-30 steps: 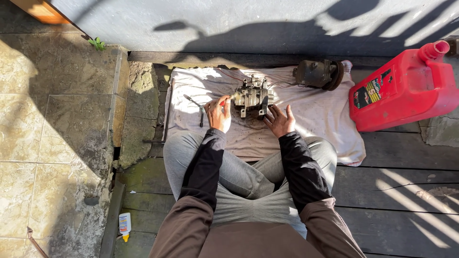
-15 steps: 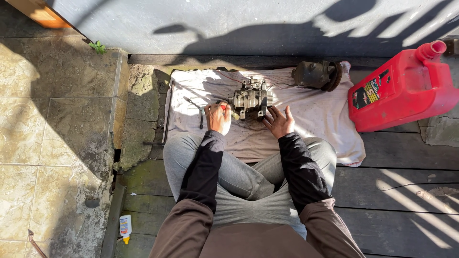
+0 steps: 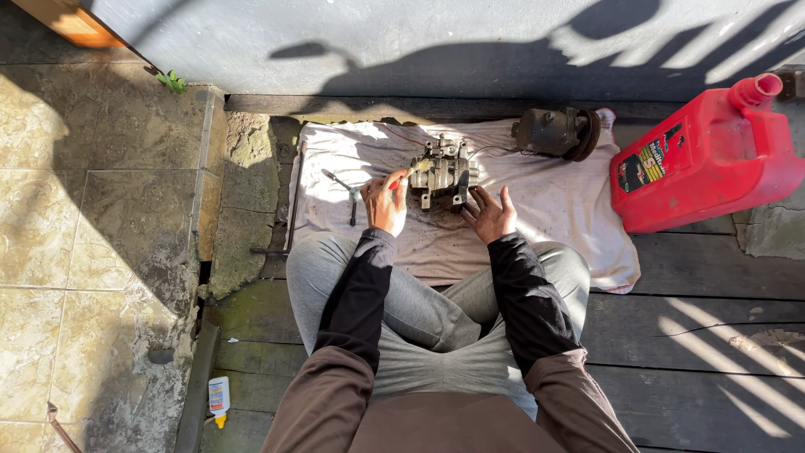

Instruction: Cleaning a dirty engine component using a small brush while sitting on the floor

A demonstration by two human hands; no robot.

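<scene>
Apparently metal part (image 3: 444, 170) just beyond fingers (image 3: 485, 198).

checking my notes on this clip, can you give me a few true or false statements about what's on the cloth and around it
1. The metal engine part sits on a white cloth. True.
2. The red fuel can lies on the person's left. False: it is on their right, beside the cloth.
3. The left hand holds a small brush against the part. True.
4. The right hand grips a wrench. False: it rests open on the cloth by the part.
5. A small white bottle stands on the cloth. False: it lies on the ground, near the person's left.
</scene>
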